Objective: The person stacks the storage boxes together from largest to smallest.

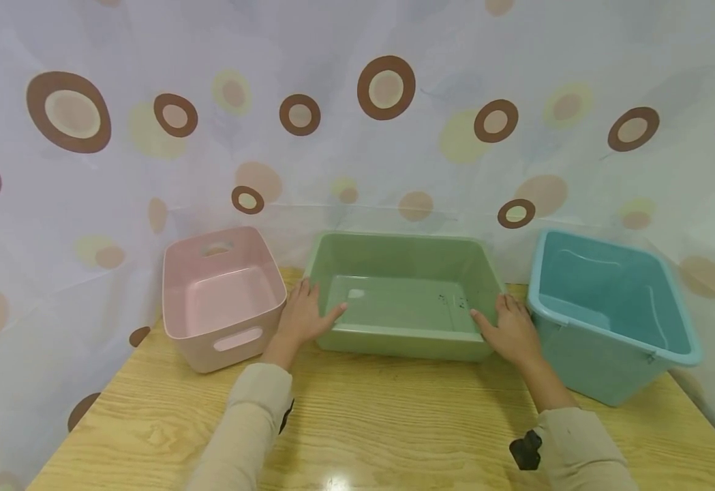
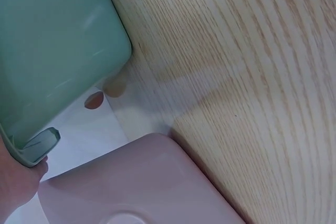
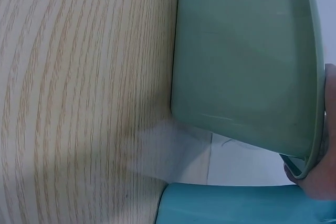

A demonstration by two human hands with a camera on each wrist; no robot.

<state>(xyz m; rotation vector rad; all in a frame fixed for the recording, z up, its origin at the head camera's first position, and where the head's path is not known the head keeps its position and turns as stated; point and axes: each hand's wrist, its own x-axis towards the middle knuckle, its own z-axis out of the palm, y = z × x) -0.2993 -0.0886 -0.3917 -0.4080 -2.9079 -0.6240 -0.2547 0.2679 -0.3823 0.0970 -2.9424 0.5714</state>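
Observation:
A wide green plastic tub (image 1: 403, 346) sits between my hands on the wooden table, its open top facing up. My left hand (image 1: 302, 318) grips its left rim, thumb over the inner side and fingers outside. At the opposite end my right hand (image 1: 510, 333) holds the right rim in the same way. In the right wrist view, fingertips curl under the rim of the green tub (image 3: 247, 61). The left wrist view shows the tub's outer wall (image 2: 58, 40) with the left hand (image 2: 18, 182) at its rim. Some small dark marks show on the tub's floor.
Close on the left stands a pink basket (image 1: 200, 348) with handle slots. On the right, a taller blue bin (image 1: 602, 361) stands close to my right hand. Behind them hangs a curtain (image 1: 345, 54) with round prints. Bare wooden table (image 1: 394, 423) lies in front.

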